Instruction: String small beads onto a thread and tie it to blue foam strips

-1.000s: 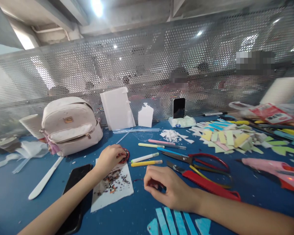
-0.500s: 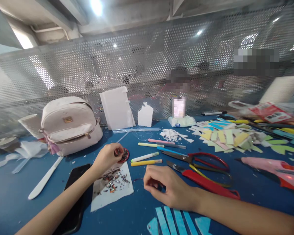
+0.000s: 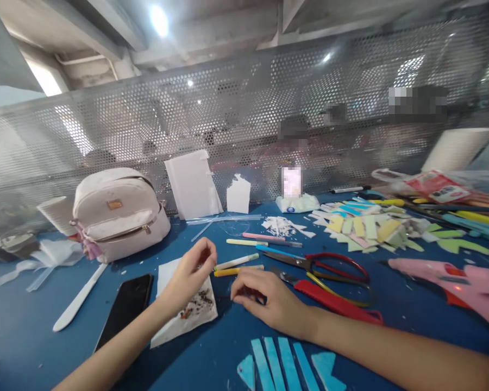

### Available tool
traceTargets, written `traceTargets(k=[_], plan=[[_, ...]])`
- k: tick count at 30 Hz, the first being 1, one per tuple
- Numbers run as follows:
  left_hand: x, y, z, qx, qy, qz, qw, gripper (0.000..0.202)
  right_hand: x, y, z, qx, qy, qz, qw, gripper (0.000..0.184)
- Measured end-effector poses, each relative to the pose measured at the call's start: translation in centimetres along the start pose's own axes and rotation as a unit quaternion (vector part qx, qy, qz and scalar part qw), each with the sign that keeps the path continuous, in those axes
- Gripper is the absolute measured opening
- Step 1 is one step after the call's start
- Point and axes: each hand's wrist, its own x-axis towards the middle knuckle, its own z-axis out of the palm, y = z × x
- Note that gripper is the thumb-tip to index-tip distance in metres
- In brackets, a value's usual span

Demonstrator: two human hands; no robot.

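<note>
My left hand (image 3: 195,269) is over a white sheet of paper (image 3: 163,331), its fingers curled toward the thumb; what they hold, if anything, is hidden. Small dark and orange fragments (image 3: 198,304) lie scattered on that sheet. My right hand (image 3: 273,301) rests on the table to the right of the paper, thumb and fingers closed together, with their contents unclear. A thin dark line shows on the table by its fingertips. Beyond it are a yellow-orange marker (image 3: 238,270) and a green-capped marker (image 3: 238,261). Blue cut strips (image 3: 287,361) lie below the right wrist.
Red-handled scissors (image 3: 338,266), a red-handled cutting tool (image 3: 338,301) and a pink glue gun (image 3: 444,274) lie to the right. Coloured paper pieces (image 3: 375,228) are heaped behind them. A black phone (image 3: 126,307), white plastic knife (image 3: 79,298) and pale backpack (image 3: 120,217) are at left.
My left hand has risen slightly and shifted right over the paper. The small red dish of fragments beside it no longer shows. My right hand remains curled at nearly the same place.
</note>
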Motion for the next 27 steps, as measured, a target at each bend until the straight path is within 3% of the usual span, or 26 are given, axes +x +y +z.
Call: traceTargets(k=[3, 8, 16, 27], plan=[[-1.4, 0.9, 1.4, 0.003, 0.001, -0.002, 1.000, 0.023, 0.1, -0.1, 0.0, 0.006, 0.025, 0.007, 1.000, 0.008], [-3.6, 0.3, 2.5, -0.019, -0.003, -0.053, 0.998, 0.029, 0.3, -0.2, 0.0, 0.030, 0.050, 0.012, 0.998, 0.011], [-6.0, -0.7, 2.7, -0.162, 0.012, -0.115, 0.980, 0.028, 0.1, -0.2, 0.1, 0.040, 0.037, 0.012, 0.998, 0.014], [-7.0, -1.5, 2.3, -0.164, 0.080, -0.137, 0.974, 0.008, -0.2, -0.5, 0.0, 0.019, 0.000, -0.033, 0.999, 0.006]])
